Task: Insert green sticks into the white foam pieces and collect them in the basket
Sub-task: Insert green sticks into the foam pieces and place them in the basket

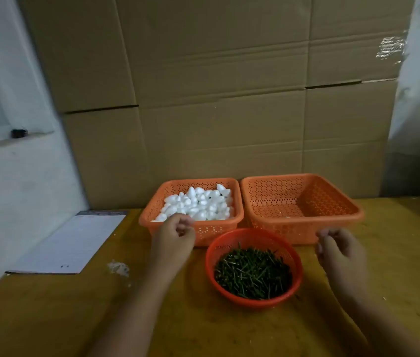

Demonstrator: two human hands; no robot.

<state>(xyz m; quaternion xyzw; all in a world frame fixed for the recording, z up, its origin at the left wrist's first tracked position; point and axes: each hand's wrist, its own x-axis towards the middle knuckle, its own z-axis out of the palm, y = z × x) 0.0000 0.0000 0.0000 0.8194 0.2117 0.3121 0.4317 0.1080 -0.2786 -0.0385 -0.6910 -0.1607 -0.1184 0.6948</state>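
Left hand hovers at the near rim of the foam basket, fingers loosely curled, nothing visibly held; blur makes a small pinch impossible to rule out. Right hand hangs in front of the empty basket, fingers loosely curled too, apparently holding nothing. White foam pieces sit piled in the left square basket. Green sticks lie tangled in the round red bowl, near, between the two hands. The empty basket on the right shows only a few specks on its floor, so collecting looks barely begun or not started.

Risks, as judgement:
- Foam is light and piled high toward the back; a clumsy grab could flick pieces over the rim onto the table.
- Sticks are thin and tangled; pinching one may drag several out, scattering them beside the bowl.
- The bowl is shallow and close to both wrists; a forearm sweep could tip or shove it.
- Pushing a stick off-centre or too hard may split the foam or poke through the side.
- Foam crumbs already lie on the table left of the bowl; more crumbling seems likely.
- Paper sheet at left is well apart, low risk.
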